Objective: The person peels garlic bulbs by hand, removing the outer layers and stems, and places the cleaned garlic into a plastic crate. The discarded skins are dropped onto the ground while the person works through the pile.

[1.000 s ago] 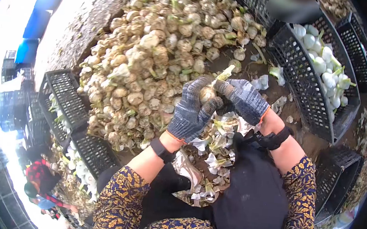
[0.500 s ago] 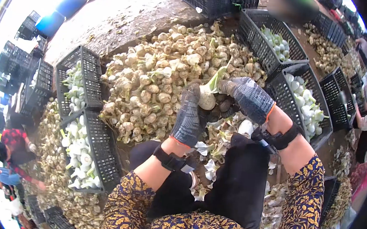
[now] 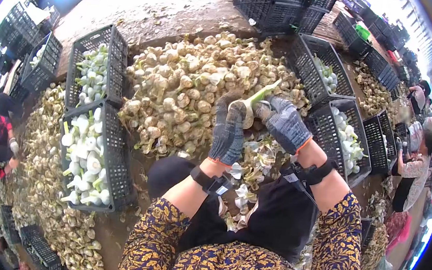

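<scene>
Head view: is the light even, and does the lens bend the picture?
Head view: uneven light, with glare bleaching the floor at upper left, while the garlic pile shows clearly; strong fisheye bending towards the edges, inside a dark, colour-fringed rim.

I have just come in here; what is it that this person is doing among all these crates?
The person's gloved left hand and right hand hold one garlic bulb with a green stem, in front of a heap of brownish bulbs. Loose skins lie below. Cleaner, white bulbs fill much of the black crates on both sides. Other people are nearby.
</scene>
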`<action>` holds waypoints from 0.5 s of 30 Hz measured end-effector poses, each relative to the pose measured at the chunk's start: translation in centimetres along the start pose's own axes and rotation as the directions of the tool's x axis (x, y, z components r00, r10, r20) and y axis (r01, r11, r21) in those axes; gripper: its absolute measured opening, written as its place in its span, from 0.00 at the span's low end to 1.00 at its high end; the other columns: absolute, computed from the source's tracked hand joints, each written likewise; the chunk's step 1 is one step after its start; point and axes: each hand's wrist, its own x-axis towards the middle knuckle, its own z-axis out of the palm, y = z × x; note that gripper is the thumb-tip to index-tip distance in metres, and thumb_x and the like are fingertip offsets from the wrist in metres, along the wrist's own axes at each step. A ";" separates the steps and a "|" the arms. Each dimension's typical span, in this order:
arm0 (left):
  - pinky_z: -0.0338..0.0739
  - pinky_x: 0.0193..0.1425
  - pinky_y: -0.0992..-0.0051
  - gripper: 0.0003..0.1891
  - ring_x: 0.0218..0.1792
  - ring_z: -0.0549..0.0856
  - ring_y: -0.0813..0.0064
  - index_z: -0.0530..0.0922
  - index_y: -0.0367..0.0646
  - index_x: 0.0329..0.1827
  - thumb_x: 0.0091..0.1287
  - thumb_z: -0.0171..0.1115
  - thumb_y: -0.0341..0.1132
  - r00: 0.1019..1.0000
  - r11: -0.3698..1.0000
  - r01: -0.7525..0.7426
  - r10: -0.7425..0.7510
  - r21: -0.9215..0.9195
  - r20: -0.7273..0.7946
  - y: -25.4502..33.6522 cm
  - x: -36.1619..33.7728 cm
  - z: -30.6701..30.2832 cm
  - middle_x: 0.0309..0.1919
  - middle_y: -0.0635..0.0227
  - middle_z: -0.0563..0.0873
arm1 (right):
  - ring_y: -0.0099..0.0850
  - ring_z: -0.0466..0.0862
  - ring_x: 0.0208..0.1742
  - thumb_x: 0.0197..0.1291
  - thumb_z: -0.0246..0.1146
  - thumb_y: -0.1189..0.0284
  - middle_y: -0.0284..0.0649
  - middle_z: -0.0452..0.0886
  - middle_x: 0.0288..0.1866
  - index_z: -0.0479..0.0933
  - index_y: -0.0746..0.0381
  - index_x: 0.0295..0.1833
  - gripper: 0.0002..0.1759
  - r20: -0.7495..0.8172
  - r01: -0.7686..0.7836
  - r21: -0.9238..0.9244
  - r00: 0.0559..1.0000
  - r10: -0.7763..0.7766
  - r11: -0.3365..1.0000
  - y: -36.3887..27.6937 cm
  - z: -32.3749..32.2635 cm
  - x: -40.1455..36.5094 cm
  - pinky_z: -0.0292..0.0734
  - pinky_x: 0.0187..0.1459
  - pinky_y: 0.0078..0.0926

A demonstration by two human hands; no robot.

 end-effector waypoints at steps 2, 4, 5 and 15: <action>0.75 0.29 0.78 0.18 0.28 0.80 0.76 0.69 0.48 0.49 0.68 0.43 0.52 0.988 0.987 0.139 -0.133 -0.082 0.083 -1.8 0.9 -2.6 0.32 0.68 0.79 | 0.49 0.77 0.33 0.54 0.56 0.72 0.51 0.76 0.30 0.75 0.65 0.33 0.07 -0.149 -0.202 0.182 0.962 0.230 0.962 -0.9 1.4 -0.2 0.71 0.33 0.41; 0.78 0.32 0.73 0.22 0.30 0.80 0.74 0.73 0.51 0.42 0.67 0.40 0.58 0.902 0.850 0.432 -0.413 -0.302 0.129 -1.3 2.0 -2.7 0.30 0.70 0.79 | 0.49 0.76 0.34 0.54 0.55 0.71 0.52 0.76 0.31 0.75 0.66 0.33 0.08 -0.185 -0.227 0.182 0.948 0.260 0.957 -1.2 2.8 -0.9 0.71 0.33 0.41; 0.78 0.32 0.73 0.22 0.30 0.80 0.74 0.73 0.51 0.42 0.67 0.40 0.58 0.900 0.848 0.436 -0.420 -0.301 0.120 -1.3 2.0 -2.5 0.30 0.70 0.79 | 0.50 0.76 0.34 0.55 0.55 0.71 0.53 0.77 0.31 0.75 0.67 0.34 0.09 -0.220 -0.246 0.176 0.934 0.282 0.953 -1.2 3.4 -1.1 0.70 0.33 0.41; 0.74 0.30 0.83 0.18 0.25 0.76 0.79 0.72 0.41 0.42 0.64 0.54 0.49 0.935 0.942 0.335 -0.333 0.004 -0.121 -3.4 2.6 -3.5 0.26 0.71 0.75 | 0.25 0.76 0.33 0.60 0.53 0.67 0.39 0.78 0.30 0.75 0.67 0.37 0.13 0.326 -0.524 0.841 0.690 0.646 0.136 1.4 7.8 -2.9 0.71 0.36 0.22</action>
